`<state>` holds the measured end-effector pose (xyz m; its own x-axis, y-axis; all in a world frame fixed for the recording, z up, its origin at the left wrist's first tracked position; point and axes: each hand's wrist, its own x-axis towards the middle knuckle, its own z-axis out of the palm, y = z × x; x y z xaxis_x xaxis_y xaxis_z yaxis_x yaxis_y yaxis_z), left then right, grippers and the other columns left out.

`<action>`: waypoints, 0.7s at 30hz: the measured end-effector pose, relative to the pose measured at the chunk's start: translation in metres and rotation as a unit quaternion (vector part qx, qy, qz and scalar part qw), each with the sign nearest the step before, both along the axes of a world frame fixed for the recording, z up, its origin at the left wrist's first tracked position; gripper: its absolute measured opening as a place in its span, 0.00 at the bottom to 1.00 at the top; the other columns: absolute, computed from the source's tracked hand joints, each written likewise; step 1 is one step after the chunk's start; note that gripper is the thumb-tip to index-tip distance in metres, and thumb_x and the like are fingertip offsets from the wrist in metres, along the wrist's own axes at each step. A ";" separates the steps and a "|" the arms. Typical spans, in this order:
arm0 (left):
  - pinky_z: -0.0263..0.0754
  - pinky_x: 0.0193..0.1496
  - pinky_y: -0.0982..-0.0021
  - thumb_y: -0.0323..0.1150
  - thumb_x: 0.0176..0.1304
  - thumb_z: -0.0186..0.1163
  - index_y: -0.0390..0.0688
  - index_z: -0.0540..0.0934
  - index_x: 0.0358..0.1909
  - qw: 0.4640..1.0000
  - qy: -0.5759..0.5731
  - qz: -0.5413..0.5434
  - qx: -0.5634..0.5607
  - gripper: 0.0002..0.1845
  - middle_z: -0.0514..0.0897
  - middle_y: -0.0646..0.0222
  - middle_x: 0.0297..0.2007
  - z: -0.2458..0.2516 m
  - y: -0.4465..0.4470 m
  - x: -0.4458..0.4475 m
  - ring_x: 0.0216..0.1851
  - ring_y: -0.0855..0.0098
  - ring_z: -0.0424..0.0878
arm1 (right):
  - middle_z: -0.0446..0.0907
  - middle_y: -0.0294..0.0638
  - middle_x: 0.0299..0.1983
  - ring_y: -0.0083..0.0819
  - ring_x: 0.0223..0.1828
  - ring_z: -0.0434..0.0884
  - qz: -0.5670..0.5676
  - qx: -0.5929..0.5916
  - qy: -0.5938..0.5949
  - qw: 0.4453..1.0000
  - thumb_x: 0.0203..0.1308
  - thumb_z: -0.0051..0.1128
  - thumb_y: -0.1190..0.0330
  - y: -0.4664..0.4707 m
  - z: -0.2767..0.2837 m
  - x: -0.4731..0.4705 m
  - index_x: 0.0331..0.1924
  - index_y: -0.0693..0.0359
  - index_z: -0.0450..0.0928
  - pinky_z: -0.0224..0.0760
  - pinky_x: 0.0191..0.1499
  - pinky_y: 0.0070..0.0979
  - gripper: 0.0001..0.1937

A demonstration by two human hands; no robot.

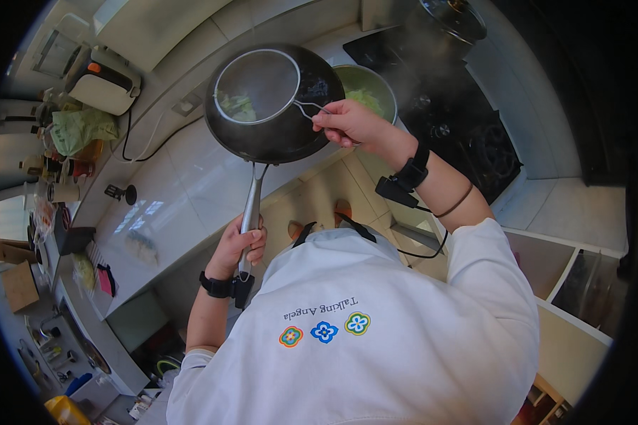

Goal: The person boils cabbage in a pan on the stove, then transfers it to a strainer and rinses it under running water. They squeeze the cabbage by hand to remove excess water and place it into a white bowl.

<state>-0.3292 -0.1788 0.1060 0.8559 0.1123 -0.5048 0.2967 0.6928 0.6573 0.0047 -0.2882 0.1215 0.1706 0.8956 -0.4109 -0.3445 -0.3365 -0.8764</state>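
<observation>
My left hand (249, 245) is closed around the metal handle of a dark frying pan (276, 143), which is held up above the counter. Pinched in my right hand (345, 125) is the wire handle of a round fine-mesh strainer (258, 85) that lies over the pan's opening. Through the mesh, light green leafy vegetable pieces (239, 107) show at the pan's side. Partly behind the pan and my right hand is a metal bowl (385, 87) with pale green shredded vegetable (364, 99) in it. Steam hangs around the pan and stove.
A black glass cooktop (446, 117) is at the upper right, with a glass-lidded pot (454, 26) on its far part. On the white counter (165, 186) are a slotted black utensil (119, 193), a cloth-like item (142, 247) and, farther left, bottles beside a green bag (82, 130).
</observation>
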 end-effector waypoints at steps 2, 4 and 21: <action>0.63 0.16 0.79 0.33 0.62 0.60 0.42 0.67 0.42 1.000 -0.005 0.004 -0.004 0.13 0.67 0.75 0.22 -0.001 0.000 -0.001 0.14 0.83 0.64 | 0.73 0.31 0.16 0.18 0.12 0.68 0.012 -0.014 -0.107 0.994 0.63 0.56 0.63 -0.004 0.001 0.003 0.31 0.63 0.78 0.60 0.16 0.17 0.11; 0.63 0.16 0.79 0.33 0.62 0.60 0.41 0.67 0.42 1.000 0.001 0.002 -0.008 0.13 0.67 0.75 0.22 -0.001 0.000 -0.002 0.14 0.83 0.64 | 0.73 0.33 0.15 0.19 0.13 0.70 0.028 -0.052 -0.210 0.976 0.62 0.56 0.64 -0.009 0.003 0.006 0.30 0.63 0.78 0.62 0.17 0.19 0.11; 0.62 0.15 0.79 0.33 0.63 0.60 0.41 0.67 0.43 1.000 -0.001 -0.009 -0.017 0.13 0.66 0.75 0.22 -0.002 -0.004 -0.002 0.13 0.83 0.63 | 0.73 0.29 0.17 0.14 0.12 0.66 0.048 -0.043 -0.001 0.998 0.64 0.56 0.63 -0.027 0.002 0.001 0.33 0.62 0.79 0.55 0.16 0.14 0.11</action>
<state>-0.3316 -0.1830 0.1043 0.8585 0.0794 -0.5067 0.3086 0.7090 0.6340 0.0055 -0.3148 0.1232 0.0864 0.8693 -0.4867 -0.3058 -0.4418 -0.8433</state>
